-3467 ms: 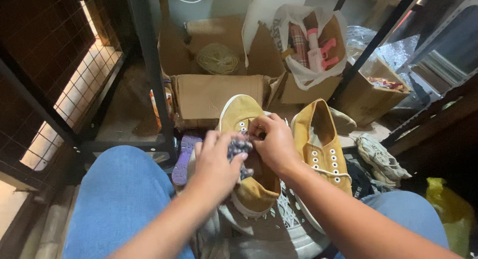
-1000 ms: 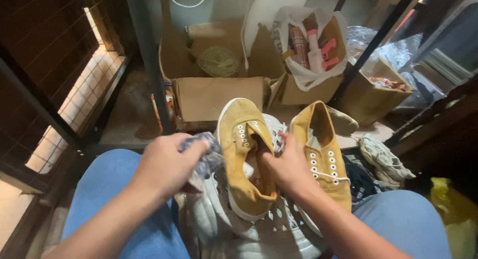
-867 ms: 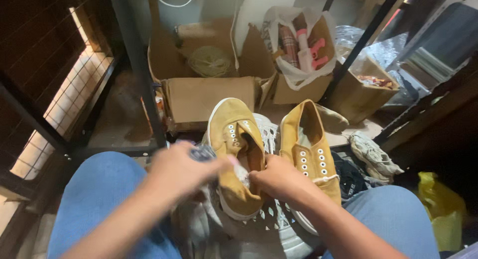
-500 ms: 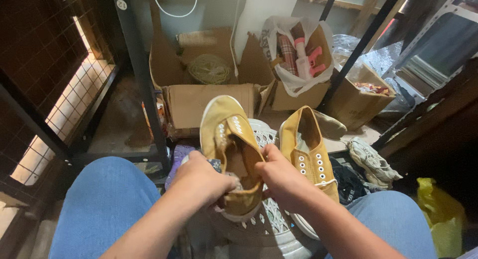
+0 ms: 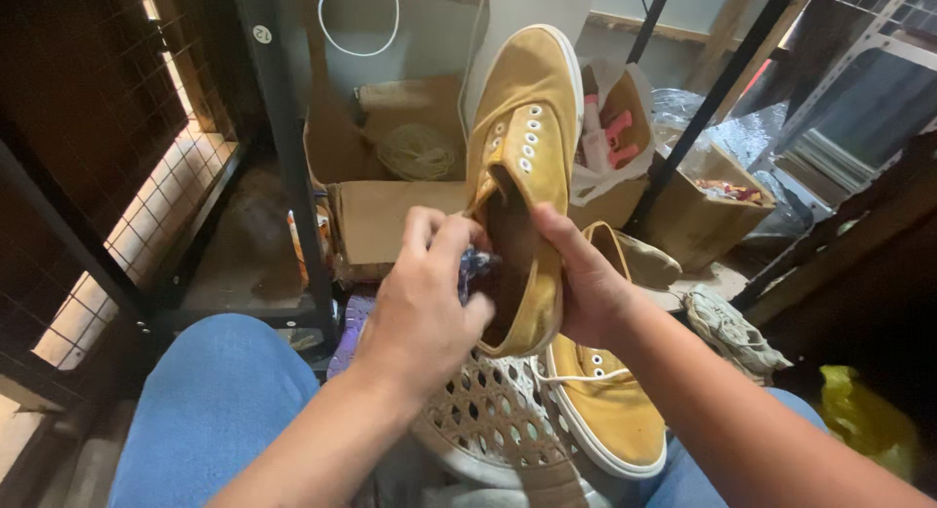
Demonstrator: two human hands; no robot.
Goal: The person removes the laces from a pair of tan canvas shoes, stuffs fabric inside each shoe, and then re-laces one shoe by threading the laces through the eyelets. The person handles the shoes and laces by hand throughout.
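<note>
Nearest the camera are the person's knees in blue jeans (image 5: 210, 401), one at each side of the view. Between them sits a pale perforated plastic basket (image 5: 493, 425), turned so its holed side faces up.

On the basket lies a mustard-yellow shoe (image 5: 605, 410) with a white sole and a loose white lace, its toe toward the camera.

Above it the right hand (image 5: 586, 288) is clamped on the heel end of a second shoe (image 5: 527, 166) of the same colour, thumb along the inner edge, fingers behind. This raised shoe stands nearly upright, toe high and its open mouth facing the person; its white eyelets are unlaced.

The left hand (image 5: 425, 298) is closed around a small wad of bluish cloth (image 5: 473, 266) and presses it at the shoe's opening, just beside the tongue.

To the right, on the floor, lies a crumpled grey rag (image 5: 732, 327), and further right a yellow bag (image 5: 864, 420) in shadow.

Behind the hands stands an open cardboard box (image 5: 390, 215) holding a coil of pale cord (image 5: 420, 152). A black metal post (image 5: 293, 157) rises at its left. Right of the raised shoe, a white bag (image 5: 610, 137) shows pink items, and another box (image 5: 708, 201) sits beyond a slanted black bar. A wire mesh panel (image 5: 98, 127) fills the left side.
</note>
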